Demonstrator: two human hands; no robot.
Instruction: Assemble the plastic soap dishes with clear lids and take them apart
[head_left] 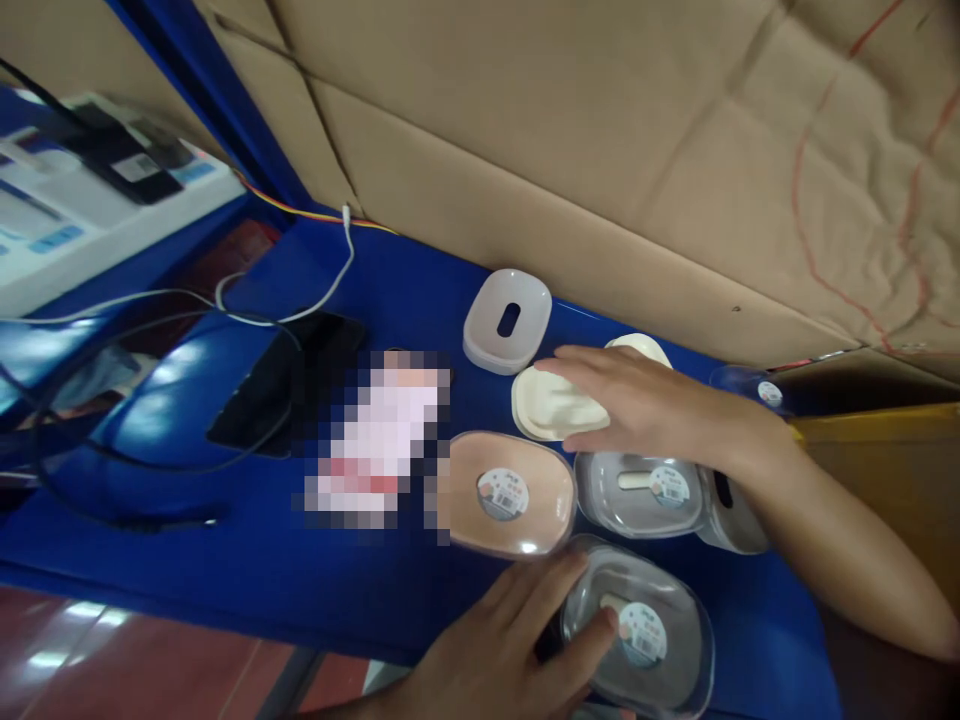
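Note:
My left hand [517,640] reaches in from the bottom edge. Its thumb rests on the clear lid of a grey soap box [667,650] with a round label, and its fingers lie along the left side. From the right, my right hand [630,400] spans a cream soap dish [544,405], thumb at the near edge and fingers at the far one. Beside it are a peach soap box [457,500] with a clear lid and label, and another clear-lidded grey soap box [607,510]. Behind stands a pale slotted dish [487,335].
A second cream piece [641,345] lies partly behind my right hand. A slotted grey dish [739,525] sits by my forearm. To the left are a blurred-out bright rectangle [382,430], a dark flat device [255,400] and cables. Cardboard [525,150] walls the back of the blue table [225,550].

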